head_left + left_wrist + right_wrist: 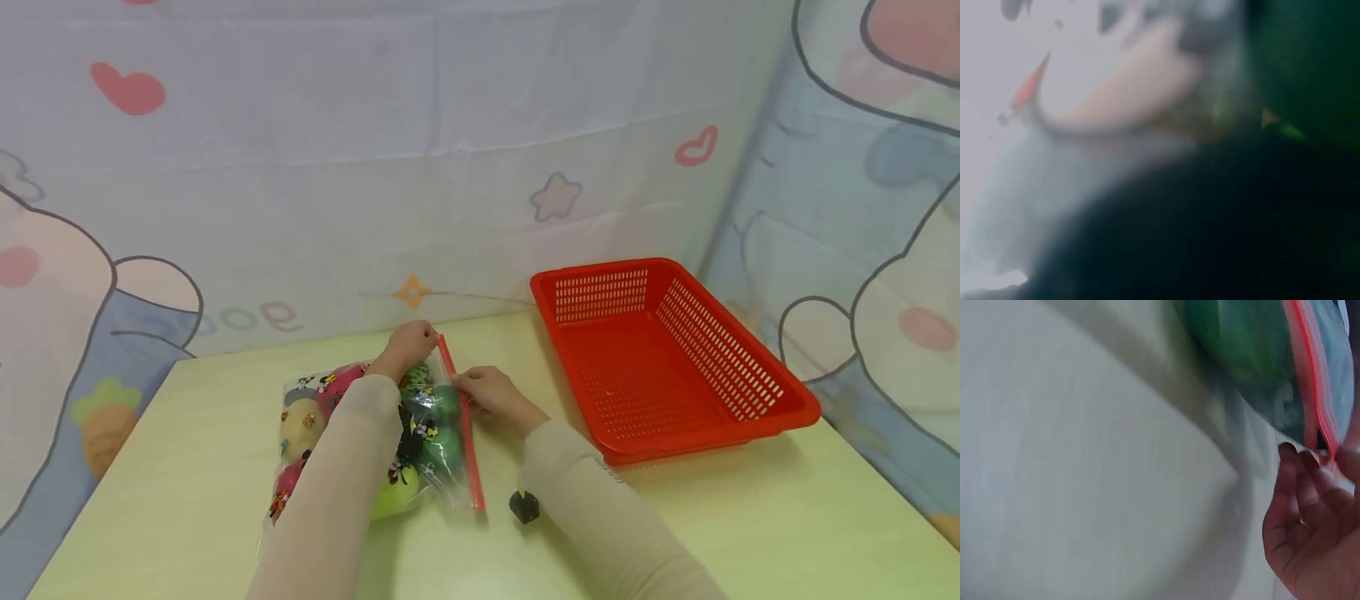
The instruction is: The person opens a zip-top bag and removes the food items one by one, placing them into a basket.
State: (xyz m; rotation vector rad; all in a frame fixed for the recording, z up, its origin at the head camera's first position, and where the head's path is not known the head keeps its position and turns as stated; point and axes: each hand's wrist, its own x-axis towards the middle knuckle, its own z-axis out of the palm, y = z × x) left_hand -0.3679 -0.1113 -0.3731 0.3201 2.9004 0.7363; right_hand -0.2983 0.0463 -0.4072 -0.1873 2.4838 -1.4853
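Observation:
A clear zip bag (442, 446) printed with small cartoon figures lies on the table, filled with rounded things in pink, pale yellow, lime and dark green; their kind is unclear. Its red zip strip (470, 458) runs down the right side. At the strip's far end, my left hand (408, 346) grips the bag's edge. My right hand (497, 398) pinches the strip lower down. Close up in the right wrist view, thumb and fingers of that hand (1316, 519) meet at the red strip (1310, 369). The left wrist view is dark and blurred, its hand indistinct.
To the right stands a red plastic basket (720, 437) with slotted walls. A small dark object (524, 506) lies on the pale table (187, 467) near my right forearm. Printed cloth (337, 183) hangs behind the table and along its sides.

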